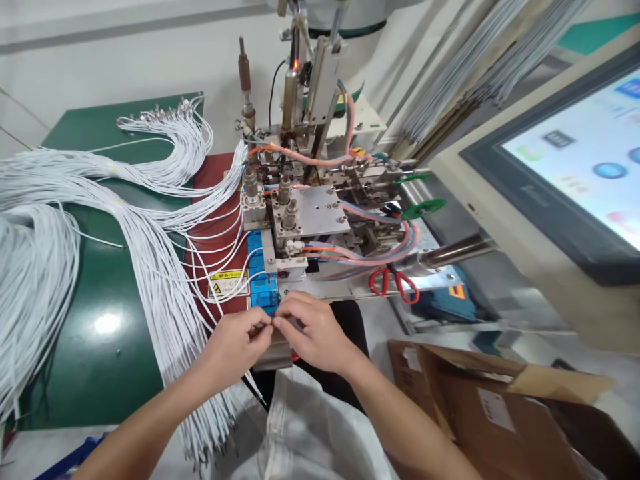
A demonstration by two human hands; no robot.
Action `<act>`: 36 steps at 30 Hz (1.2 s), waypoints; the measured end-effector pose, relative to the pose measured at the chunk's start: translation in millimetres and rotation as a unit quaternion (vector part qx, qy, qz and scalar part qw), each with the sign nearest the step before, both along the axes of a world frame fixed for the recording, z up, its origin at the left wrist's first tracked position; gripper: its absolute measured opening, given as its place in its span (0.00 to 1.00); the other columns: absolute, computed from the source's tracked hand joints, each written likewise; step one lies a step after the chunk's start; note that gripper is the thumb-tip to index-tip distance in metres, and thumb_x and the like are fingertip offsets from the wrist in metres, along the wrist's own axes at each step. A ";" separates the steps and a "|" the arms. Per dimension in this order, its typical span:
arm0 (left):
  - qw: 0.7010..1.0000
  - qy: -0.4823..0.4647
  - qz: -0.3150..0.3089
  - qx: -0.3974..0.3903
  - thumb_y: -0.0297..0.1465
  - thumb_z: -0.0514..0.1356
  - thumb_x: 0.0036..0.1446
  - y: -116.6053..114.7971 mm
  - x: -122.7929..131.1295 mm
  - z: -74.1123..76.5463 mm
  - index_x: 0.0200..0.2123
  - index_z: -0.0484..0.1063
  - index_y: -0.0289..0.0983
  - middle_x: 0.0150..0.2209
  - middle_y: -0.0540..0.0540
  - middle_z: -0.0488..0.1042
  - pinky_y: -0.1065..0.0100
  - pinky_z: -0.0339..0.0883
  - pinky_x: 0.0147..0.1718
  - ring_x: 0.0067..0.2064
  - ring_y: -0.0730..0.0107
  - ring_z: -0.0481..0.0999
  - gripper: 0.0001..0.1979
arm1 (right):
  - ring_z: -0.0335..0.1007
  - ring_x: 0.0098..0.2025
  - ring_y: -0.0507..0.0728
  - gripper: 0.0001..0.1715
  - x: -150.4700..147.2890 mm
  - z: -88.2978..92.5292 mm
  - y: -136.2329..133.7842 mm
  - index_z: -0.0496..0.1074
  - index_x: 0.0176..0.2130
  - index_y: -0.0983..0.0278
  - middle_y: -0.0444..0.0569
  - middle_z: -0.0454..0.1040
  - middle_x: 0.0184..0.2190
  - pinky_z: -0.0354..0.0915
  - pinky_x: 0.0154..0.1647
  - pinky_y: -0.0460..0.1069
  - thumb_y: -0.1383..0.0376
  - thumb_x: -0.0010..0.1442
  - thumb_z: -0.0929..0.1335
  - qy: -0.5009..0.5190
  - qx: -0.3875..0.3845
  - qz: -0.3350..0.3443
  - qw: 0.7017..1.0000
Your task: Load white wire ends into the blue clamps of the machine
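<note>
White wires (155,267) lie in a sheaf on the green desk (100,373) left of the blue clamp block (263,288), long axis running from far left toward the near edge. Just before that block, left hand (235,347) and right hand (315,333) pinch fingertips together, clenched; whatever they grip is hidden

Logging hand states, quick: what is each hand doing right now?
Left hand: fingers pinched shut, on what cannot be told.
Right hand: fingers pinched shut beside the left's, contents hidden.
</note>
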State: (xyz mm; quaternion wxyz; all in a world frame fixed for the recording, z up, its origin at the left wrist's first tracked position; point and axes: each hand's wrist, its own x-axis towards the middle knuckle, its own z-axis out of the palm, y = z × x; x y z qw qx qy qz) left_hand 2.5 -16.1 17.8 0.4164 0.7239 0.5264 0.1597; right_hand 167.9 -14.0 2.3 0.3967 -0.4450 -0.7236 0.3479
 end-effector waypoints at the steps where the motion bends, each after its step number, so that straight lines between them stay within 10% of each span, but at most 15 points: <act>1: 0.999 -0.027 0.036 -0.001 0.29 0.53 0.54 -1.8 1.5 -3.2 0.28 0.69 0.36 0.22 0.54 0.68 0.77 0.58 0.23 0.23 0.77 0.64 0.06 | 0.63 0.26 0.52 0.08 -4.8 -1.3 -1.5 0.67 0.23 0.64 0.45 0.67 0.22 0.61 0.28 0.46 0.70 0.53 0.64 0.040 -0.019 -0.043 0.998; 7: 0.974 -0.139 0.181 0.007 0.32 0.54 0.55 -12.9 12.7 -21.3 0.32 0.69 0.35 0.27 0.51 0.71 0.75 0.64 0.29 0.27 0.76 0.69 0.07 | 0.64 0.26 0.51 0.10 -30.1 -10.5 -12.7 0.69 0.23 0.64 0.45 0.68 0.22 0.62 0.28 0.47 0.68 0.54 0.65 0.163 -0.043 -0.209 0.963; 22: 0.967 -0.189 0.171 -0.026 0.29 0.55 0.53 -10.8 14.9 -23.2 0.45 0.70 0.36 0.28 0.49 0.73 0.75 0.65 0.32 0.29 0.76 0.71 0.15 | 0.64 0.24 0.51 0.05 -19.7 -15.4 -6.0 0.69 0.23 0.64 0.44 0.69 0.22 0.62 0.26 0.46 0.68 0.50 0.66 0.166 -0.143 -0.171 0.961; 36: 0.974 -0.148 0.171 -0.027 0.32 0.54 0.55 -10.5 14.6 -24.2 0.44 0.69 0.34 0.30 0.47 0.76 0.73 0.67 0.32 0.29 0.74 0.73 0.14 | 0.66 0.27 0.54 0.07 -15.3 -12.7 -10.5 0.69 0.24 0.62 0.47 0.71 0.22 0.64 0.32 0.50 0.70 0.52 0.65 0.025 0.054 -0.200 0.978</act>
